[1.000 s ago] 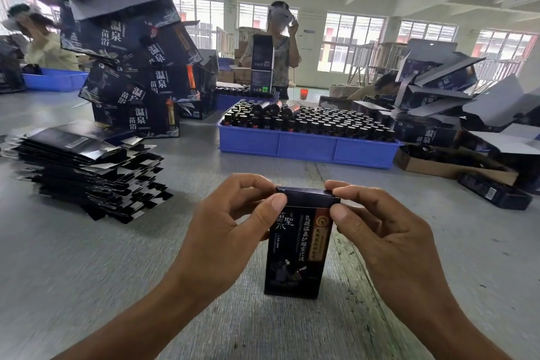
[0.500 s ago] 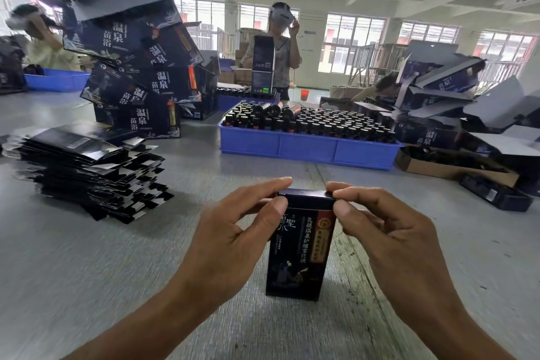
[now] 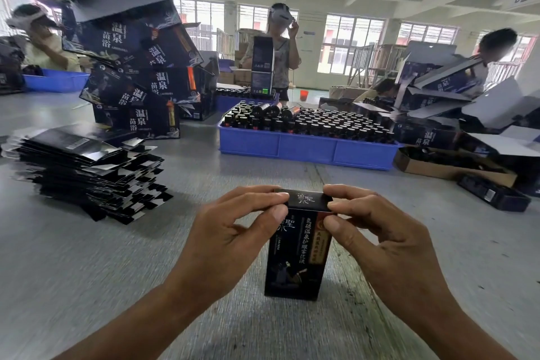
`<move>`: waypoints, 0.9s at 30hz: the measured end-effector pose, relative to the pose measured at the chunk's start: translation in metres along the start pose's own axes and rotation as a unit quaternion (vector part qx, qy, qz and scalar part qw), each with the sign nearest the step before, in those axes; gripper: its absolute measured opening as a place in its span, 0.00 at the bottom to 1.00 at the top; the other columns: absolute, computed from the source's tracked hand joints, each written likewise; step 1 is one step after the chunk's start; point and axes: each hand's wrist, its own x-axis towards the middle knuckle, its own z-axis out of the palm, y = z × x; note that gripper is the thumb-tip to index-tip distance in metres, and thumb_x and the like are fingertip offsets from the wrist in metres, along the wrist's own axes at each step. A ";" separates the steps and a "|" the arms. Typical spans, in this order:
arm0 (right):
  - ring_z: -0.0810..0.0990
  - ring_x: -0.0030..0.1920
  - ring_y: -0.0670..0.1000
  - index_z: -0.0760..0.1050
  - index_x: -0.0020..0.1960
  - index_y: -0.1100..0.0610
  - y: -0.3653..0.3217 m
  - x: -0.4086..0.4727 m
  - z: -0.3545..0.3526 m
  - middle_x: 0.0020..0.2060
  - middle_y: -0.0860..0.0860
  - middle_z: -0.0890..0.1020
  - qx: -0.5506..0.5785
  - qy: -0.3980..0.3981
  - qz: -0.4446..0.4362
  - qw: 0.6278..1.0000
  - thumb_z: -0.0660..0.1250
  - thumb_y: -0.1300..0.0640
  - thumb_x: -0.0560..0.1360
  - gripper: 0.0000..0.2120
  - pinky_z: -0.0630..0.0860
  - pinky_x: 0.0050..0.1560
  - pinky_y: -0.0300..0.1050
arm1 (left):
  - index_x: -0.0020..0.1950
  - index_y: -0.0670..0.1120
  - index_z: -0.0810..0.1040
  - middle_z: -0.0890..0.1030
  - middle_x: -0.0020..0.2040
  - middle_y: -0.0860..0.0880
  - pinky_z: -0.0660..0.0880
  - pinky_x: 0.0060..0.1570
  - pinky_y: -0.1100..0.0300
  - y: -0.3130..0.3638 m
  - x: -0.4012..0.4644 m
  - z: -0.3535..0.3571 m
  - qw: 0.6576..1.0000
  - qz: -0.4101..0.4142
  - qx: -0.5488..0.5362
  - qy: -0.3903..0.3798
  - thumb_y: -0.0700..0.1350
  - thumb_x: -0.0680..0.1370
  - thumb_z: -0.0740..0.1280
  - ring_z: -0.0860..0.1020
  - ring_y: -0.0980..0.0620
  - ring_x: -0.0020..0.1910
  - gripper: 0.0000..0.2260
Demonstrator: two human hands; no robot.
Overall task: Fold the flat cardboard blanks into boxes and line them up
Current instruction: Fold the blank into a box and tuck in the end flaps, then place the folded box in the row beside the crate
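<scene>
Both hands [image 3: 230, 231] [image 3: 377, 231] still pinching upright box [image 3: 295, 257], top flap now closed

I count one small box [image 3: 295, 254] standing up, held by my two hands. I see one stack of flat blanks [image 3: 87, 172], two blue trays [image 3: 306, 150], and four other people. The little bottles [image 3: 321, 123] are too many to count.
</scene>
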 end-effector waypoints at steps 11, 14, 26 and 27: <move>0.85 0.55 0.45 0.82 0.47 0.43 0.007 0.001 0.002 0.58 0.41 0.83 0.089 -0.016 0.073 0.993 0.71 0.48 0.70 0.06 0.82 0.51 0.38 | 0.56 0.51 0.84 0.84 0.56 0.55 0.82 0.40 0.61 -0.002 0.002 0.004 0.997 0.057 0.052 0.024 0.49 0.79 0.70 0.83 0.54 0.56 0.08; 0.85 0.54 0.45 0.81 0.48 0.43 0.010 0.003 0.002 0.57 0.41 0.84 0.094 -0.023 0.079 0.992 0.71 0.50 0.71 0.06 0.81 0.51 0.36 | 0.62 0.54 0.81 0.81 0.59 0.59 0.80 0.42 0.68 -0.005 0.000 0.001 0.996 0.048 0.072 -0.019 0.52 0.79 0.70 0.81 0.58 0.57 0.12; 0.72 0.58 0.26 0.60 0.61 0.18 0.022 -0.009 0.017 0.57 0.16 0.69 -0.080 -0.191 0.139 0.968 0.72 0.32 0.67 0.29 0.74 0.54 0.32 | 0.58 0.70 0.72 0.83 0.47 0.58 0.83 0.44 0.54 -0.015 0.005 -0.002 0.987 -0.150 0.015 0.060 0.54 0.75 0.73 0.84 0.55 0.44 0.18; 0.72 0.58 0.27 0.59 0.61 0.20 0.021 -0.011 0.019 0.56 0.17 0.68 -0.114 -0.206 0.127 0.964 0.70 0.27 0.64 0.30 0.73 0.57 0.34 | 0.58 0.70 0.72 0.83 0.47 0.56 0.83 0.43 0.55 -0.016 0.005 -0.003 0.985 -0.160 0.010 0.066 0.54 0.75 0.73 0.84 0.55 0.44 0.17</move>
